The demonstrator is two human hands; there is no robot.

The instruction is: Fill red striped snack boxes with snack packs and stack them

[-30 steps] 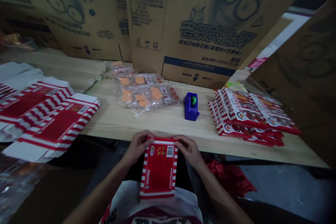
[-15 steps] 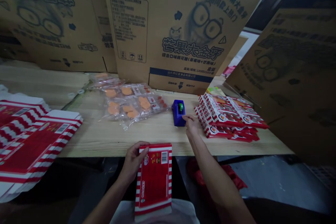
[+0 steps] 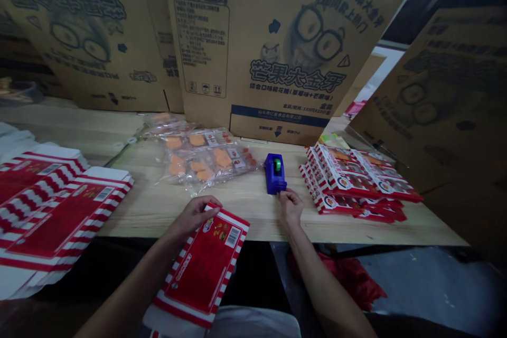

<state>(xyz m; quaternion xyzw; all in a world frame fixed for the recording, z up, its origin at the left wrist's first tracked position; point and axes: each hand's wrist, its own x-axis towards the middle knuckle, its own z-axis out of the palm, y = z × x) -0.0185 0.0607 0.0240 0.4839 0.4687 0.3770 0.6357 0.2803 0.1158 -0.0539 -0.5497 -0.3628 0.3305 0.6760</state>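
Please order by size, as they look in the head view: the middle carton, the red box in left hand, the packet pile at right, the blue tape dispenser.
1. Middle carton
2. Red box and packet pile: too alike to rank; the box is nearer the camera
3. Blue tape dispenser

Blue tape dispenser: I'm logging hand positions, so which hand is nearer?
Right hand: its fingers are at the near end of the dispenser. Left hand: farther away, leftward, holding the red box.

A packing workshop, it seems: tall brown printed cardboard cartons point(image 3: 241, 63), stacked flat red-and-white striped cardboard boxes point(image 3: 67, 216), and a pale wooden table point(image 3: 257, 206) with clear plastic packets of orange pieces point(image 3: 200, 163) and a blue plastic tape dispenser point(image 3: 270, 175).
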